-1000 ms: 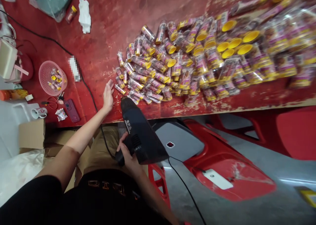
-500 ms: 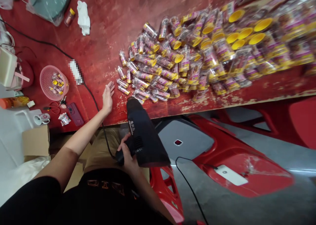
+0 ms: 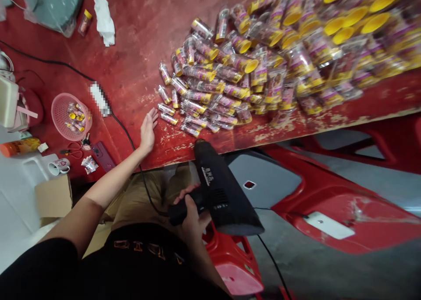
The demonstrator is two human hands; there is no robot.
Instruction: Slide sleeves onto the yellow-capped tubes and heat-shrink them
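My right hand [image 3: 190, 210] is wrapped round the handle of a black hair dryer [image 3: 223, 190], its nozzle pointing toward the table edge. On the red table [image 3: 138, 32] my left hand [image 3: 149, 131] rests, fingers stretched out and holding nothing. Just beyond its fingertips begins a wide heap of small clear tubes with yellow caps and purple labels [image 3: 200, 96]. The nearest tubes lie on their sides close to the nozzle, apart from it. The dryer's cord [image 3: 144, 188] runs past my left wrist toward a white power strip [image 3: 100, 99].
At left are a pink basket [image 3: 59, 131] with small pieces, red-handled scissors [image 3: 75, 151], a purple phone [image 3: 103, 155] and a mug [image 3: 59, 166]. A white cloth [image 3: 104, 21] lies further back. Red plastic chairs [image 3: 371, 216] stand at right, one carrying a white power bank [image 3: 332, 225].
My right hand has carried the hair dryer to the right along the table edge. My left hand stays flat beside the tubes. The view has shifted slightly.
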